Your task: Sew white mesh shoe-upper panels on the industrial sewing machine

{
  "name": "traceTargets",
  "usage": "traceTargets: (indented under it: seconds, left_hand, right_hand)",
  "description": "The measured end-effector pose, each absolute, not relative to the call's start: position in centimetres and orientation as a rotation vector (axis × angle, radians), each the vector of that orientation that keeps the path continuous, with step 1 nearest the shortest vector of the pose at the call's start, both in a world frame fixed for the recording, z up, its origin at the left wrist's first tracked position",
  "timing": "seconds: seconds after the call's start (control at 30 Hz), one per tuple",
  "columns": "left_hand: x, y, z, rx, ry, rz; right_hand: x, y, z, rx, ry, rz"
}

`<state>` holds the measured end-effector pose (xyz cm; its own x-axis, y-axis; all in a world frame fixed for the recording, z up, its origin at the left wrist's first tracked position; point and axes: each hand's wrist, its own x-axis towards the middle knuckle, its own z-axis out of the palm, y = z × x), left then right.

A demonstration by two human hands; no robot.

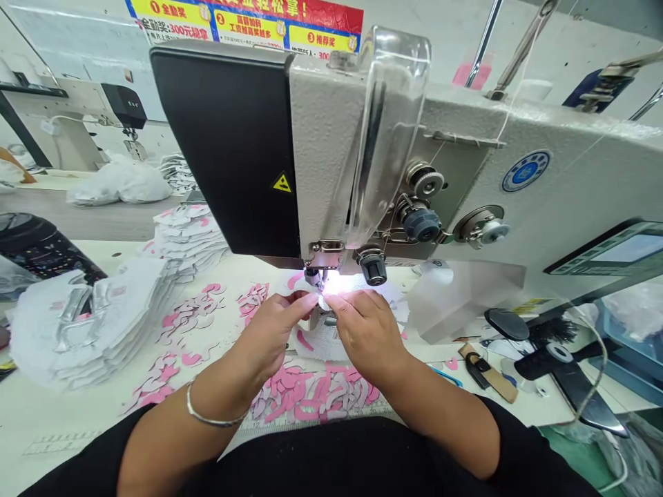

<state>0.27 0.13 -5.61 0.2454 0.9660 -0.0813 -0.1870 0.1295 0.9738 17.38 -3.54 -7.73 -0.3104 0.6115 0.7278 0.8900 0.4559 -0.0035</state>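
Note:
A white fabric piece (324, 351) with pink curved patches lies under the lit needle and presser foot (315, 277) of a large sewing machine (324, 152). My left hand (272, 328) pinches it with thumb and forefinger just left of the needle. From the right, my right hand (365, 331) has its fingers closed and pressed down on the same piece, close to the other thumb. Exactly what sits between the fingertips is partly hidden by glare and the fingers. Loose pink and white cut pieces (315, 392) are heaped in front of my hands.
Stacked white fabric pieces (98, 331) stand at the left, with another stack (189, 238) behind. More pink scraps (191, 314) lie beside the left arm. At the right are a brush (554, 333), a tan-and-black strap (489, 373) and a blue bin (629, 352). A second sewing machine (77, 121) stands behind.

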Motion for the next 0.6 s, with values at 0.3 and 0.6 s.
traceTargets:
  seconds: [0.3, 0.6]
  left_hand:
    - [1.6, 0.8, -4.4, 1.138, 0.938, 1.115]
    - [1.7, 1.0, -4.4, 1.145, 0.887, 1.108]
  right_hand:
    - [20.7, -2.2, -4.8, -1.193, -2.345, -0.242]
    - [21.5, -0.7, -6.2, -1.102, -2.241, 0.026]
